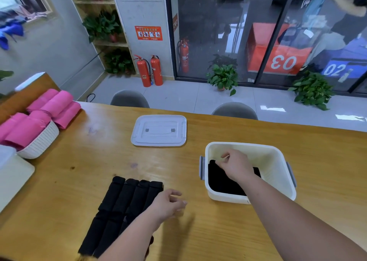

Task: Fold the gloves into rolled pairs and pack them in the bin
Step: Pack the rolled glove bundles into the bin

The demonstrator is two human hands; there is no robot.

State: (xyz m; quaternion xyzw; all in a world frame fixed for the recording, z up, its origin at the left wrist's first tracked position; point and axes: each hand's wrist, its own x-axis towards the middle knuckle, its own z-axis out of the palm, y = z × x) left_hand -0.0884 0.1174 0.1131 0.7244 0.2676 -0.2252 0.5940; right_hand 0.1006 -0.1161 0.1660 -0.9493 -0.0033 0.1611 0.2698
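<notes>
Bare table [83, 173] separates the gloves [127, 199], lid [158, 130] and bin [282, 173]

Black gloves [127, 203], white bin [278, 165], pink rolls [53, 105], perhaps ribbed white basket [42, 141].

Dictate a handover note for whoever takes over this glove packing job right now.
Left hand: open, holding nothing, beside the row of black gloves on the table.
Right hand: inside the white bin, fingers curled at the black gloves in the bin; grip unclear.
Done: some black gloves lie in the bin.
Left: pack the row from the table. The lid lies off, farther back.
</notes>
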